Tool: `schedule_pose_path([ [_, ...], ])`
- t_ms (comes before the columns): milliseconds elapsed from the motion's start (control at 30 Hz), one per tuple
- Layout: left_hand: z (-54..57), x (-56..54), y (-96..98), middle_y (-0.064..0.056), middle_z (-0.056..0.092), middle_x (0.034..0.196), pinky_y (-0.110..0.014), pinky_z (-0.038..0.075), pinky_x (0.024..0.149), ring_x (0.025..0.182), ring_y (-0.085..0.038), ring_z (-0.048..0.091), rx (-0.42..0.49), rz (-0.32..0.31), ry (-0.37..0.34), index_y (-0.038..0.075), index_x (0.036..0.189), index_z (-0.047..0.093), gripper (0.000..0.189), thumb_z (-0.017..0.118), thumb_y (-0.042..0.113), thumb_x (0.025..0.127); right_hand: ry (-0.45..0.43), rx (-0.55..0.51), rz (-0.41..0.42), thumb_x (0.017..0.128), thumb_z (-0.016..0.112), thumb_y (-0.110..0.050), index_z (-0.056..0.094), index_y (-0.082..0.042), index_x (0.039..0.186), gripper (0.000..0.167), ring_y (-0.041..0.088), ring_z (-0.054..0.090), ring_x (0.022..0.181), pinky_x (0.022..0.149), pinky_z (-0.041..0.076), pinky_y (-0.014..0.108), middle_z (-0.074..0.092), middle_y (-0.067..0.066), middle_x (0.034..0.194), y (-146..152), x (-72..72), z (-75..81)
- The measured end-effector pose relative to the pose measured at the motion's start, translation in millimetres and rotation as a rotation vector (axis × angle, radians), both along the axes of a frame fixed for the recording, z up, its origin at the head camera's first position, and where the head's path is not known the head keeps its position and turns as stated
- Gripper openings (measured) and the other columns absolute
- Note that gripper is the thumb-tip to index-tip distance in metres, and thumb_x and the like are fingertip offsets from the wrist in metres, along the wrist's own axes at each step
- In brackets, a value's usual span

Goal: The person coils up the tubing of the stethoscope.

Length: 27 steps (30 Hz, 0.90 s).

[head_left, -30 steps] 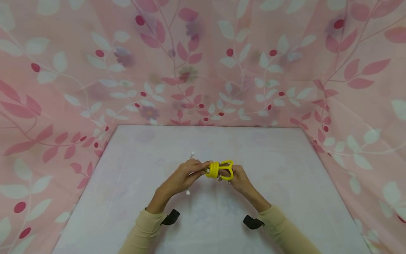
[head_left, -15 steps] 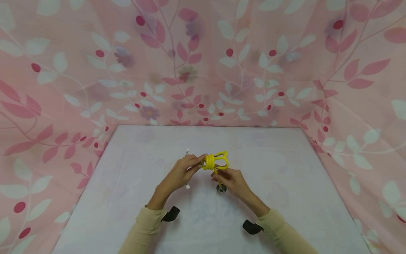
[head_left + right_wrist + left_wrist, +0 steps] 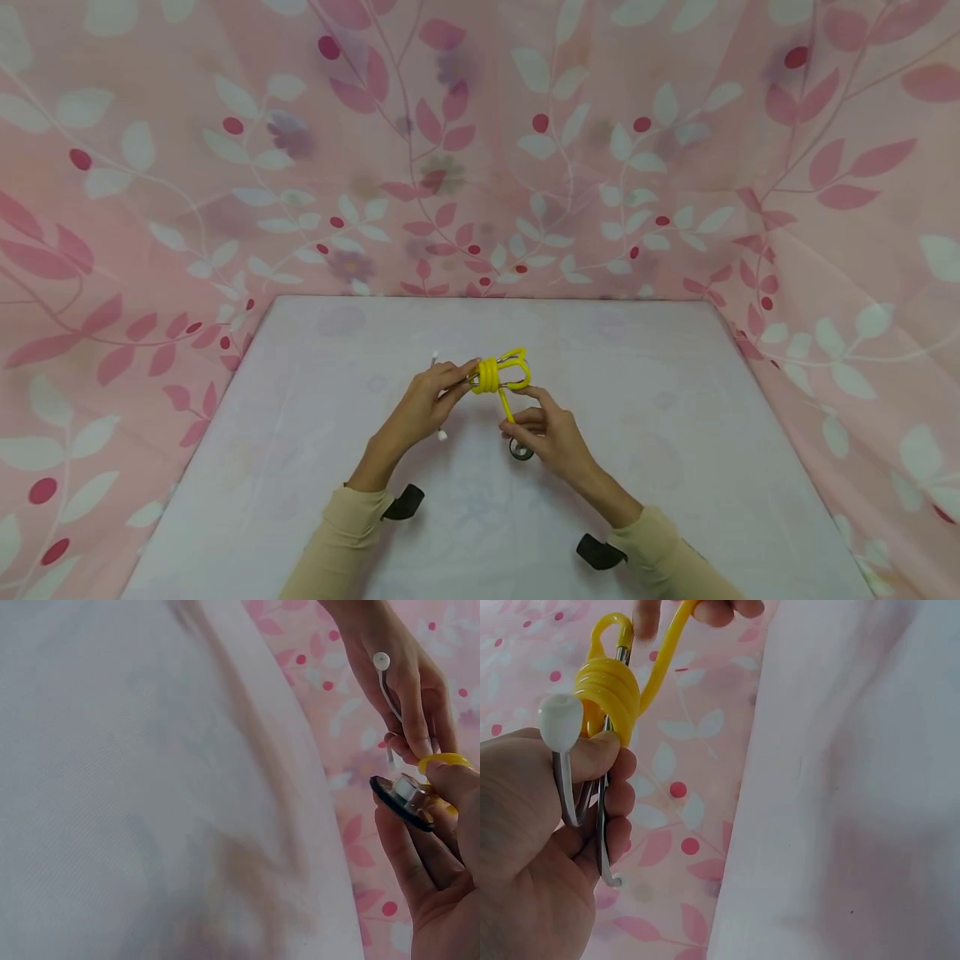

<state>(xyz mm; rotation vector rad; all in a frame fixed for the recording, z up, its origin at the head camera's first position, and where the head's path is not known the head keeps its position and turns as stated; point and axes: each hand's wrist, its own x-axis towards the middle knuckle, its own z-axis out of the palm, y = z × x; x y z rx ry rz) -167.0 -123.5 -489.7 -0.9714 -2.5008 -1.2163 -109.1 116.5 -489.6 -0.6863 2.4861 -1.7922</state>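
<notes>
A stethoscope, its yellow tubing (image 3: 488, 377) wound in several turns about its own metal ear tubes, is held up above the table. My left hand (image 3: 427, 400) pinches the metal tubes between thumb and fingers, just behind the coil. A white ear tip (image 3: 561, 724) sticks out past the left thumb in the left wrist view. Beyond the coil a yellow loop (image 3: 522, 372) points right. My right hand (image 3: 551, 429) pinches the tubing's free end between thumb and finger. Beside those fingers hangs the round chest piece (image 3: 397, 804), dark-rimmed, in the right wrist view.
Under both hands lies a table with a pale cover (image 3: 660, 517). Pink floral cloth (image 3: 480, 150) hangs behind it and along both sides. Black wrist mounts (image 3: 405, 502) sit at both sleeve cuffs.
My right hand has moved from the loop down toward me, bringing out a length of tubing with the chest piece. My left hand and the coil have shifted slightly left and away.
</notes>
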Motion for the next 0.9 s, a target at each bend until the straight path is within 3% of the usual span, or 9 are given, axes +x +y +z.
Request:
schedule_pose_path([
  [167,-0.6,0.0,1.0,0.000,0.068,0.094,-0.020,0.045,0.063,0.072,-0.008,0.048,-0.013,0.024,0.001,0.009,0.138,0.058,0.046,0.066,0.007,0.093,0.044,-0.041,0.013,0.087,0.070,0.000,0.057,0.002,0.111,0.027,0.029,0.074,0.077,0.070,0.059,0.027,0.075,0.018,0.089,2,-2.2,-12.2],
  [367,-2.8,1.0,2.3,-0.001,0.067,0.092,-0.020,0.042,0.062,0.071,-0.009,0.046,-0.027,0.031,-0.003,0.010,0.138,0.058,0.045,0.065,0.007,0.094,0.100,-0.016,0.065,0.089,0.070,-0.006,0.071,-0.012,0.110,0.022,0.016,0.075,0.081,0.072,0.059,0.026,0.076,0.007,0.095,4,-5.1,-18.8],
  [500,-5.1,2.1,2.4,-0.002,0.066,0.089,-0.021,0.039,0.062,0.070,-0.009,0.044,-0.047,0.044,-0.014,0.010,0.137,0.058,0.044,0.064,0.009,0.094,0.117,-0.014,0.081,0.093,0.066,-0.011,0.072,-0.013,0.109,0.018,0.014,0.074,0.088,0.076,0.058,0.025,0.076,0.004,0.100,5,-4.5,-17.9],
  [700,-7.5,3.1,2.6,-0.002,0.066,0.088,-0.021,0.040,0.062,0.070,-0.008,0.044,-0.059,0.063,-0.012,0.015,0.139,0.057,0.047,0.065,0.009,0.094,0.130,-0.006,0.132,0.099,0.056,-0.010,0.068,-0.008,0.120,0.024,0.019,0.072,0.100,0.084,0.056,0.025,0.074,0.006,0.111,6,-1.6,-17.4],
  [900,-9.3,2.4,2.7,-0.001,0.065,0.087,-0.020,0.040,0.061,0.069,-0.007,0.043,-0.055,0.061,0.001,0.011,0.138,0.058,0.044,0.065,0.010,0.094,0.116,-0.035,0.163,0.094,0.062,-0.006,0.065,-0.006,0.124,0.030,0.022,0.071,0.106,0.085,0.056,0.026,0.071,0.011,0.119,8,-2.1,-19.1],
])
